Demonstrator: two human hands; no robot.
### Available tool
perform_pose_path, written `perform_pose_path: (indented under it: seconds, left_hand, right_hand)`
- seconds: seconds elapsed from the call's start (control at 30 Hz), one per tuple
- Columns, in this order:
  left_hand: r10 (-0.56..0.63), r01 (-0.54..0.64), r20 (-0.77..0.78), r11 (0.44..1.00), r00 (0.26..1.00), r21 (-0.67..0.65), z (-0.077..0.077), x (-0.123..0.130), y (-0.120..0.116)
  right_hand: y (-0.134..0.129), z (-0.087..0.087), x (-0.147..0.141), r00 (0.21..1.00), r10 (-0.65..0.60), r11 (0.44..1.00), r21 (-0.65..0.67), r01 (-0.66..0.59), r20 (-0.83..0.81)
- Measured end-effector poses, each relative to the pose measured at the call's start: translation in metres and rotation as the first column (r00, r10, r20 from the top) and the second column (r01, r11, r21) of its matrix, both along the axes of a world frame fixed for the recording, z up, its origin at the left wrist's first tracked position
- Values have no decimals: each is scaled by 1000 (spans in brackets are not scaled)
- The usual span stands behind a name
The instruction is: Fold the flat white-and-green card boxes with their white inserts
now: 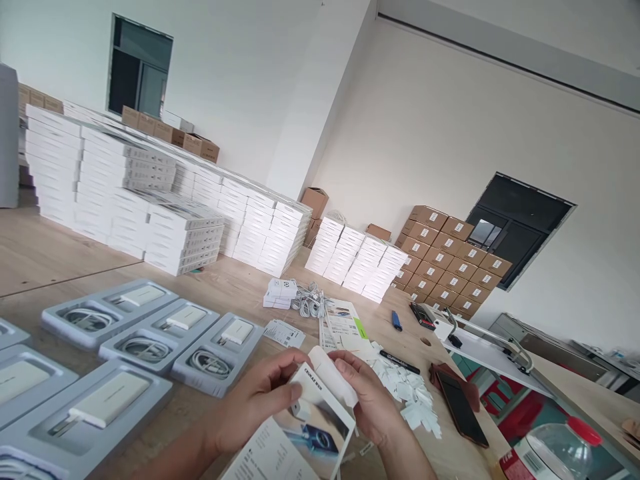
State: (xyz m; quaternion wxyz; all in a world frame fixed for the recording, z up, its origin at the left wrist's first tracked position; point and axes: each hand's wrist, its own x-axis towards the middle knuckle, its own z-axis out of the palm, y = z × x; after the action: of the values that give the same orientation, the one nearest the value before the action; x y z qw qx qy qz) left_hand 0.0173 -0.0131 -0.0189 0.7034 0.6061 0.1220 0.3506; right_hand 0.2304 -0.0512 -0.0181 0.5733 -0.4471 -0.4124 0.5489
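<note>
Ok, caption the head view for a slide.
Left hand and right hand hold a printed box beside trays of chargers and cables, with white boxes stacked behind.

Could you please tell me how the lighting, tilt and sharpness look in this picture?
Head view: soft, fairly even light, with no harsh glare on the printed box; head view: a strong slant, with the right-hand window leaning; head view: bold lettering on the box stands out, but print on the brown cartons is too small to read.
</note>
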Motion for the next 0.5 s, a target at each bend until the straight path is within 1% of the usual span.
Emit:
perform_pose_path:
  seconds: [0.03, 0.1, 0.17, 0.2, 0.33, 0.43, 0.5]
  left_hand:
    - [10, -10, -7, 1000, 1000, 5, -1, 0, 0]
    - [18, -18, -22, 1000, 1000, 24, -4, 0, 1]
    - [12, -10, -33, 999, 999, 42, -6, 1, 1]
    - [2, -1, -38, 999, 999, 41, -7, 2, 0]
    - [-1, 1, -50, 1000, 999, 1, -7, 3, -1]
    - [26, -25, -48, 1000, 999, 5, -3, 3, -2]
    - [36, -36, -59, 999, 998, 13, -1, 2, -3]
  right_hand:
    - [-1, 0, 1, 999, 18, 1000, -1, -18, 45]
    - [-2, 1, 5, 980, 33, 999, 24, -39, 196]
    - [-3, 4, 9, 936, 25, 996, 76, -55, 351]
    - [-4, 5, 10, 914, 16, 992, 105, -64, 404]
    - [-5, 11, 10, 871, -46, 977, 203, -63, 489]
    - [-7, 13, 8, 835, -85, 962, 263, -73, 543]
    - [-9, 15, 7, 826, -84, 957, 276, -88, 558]
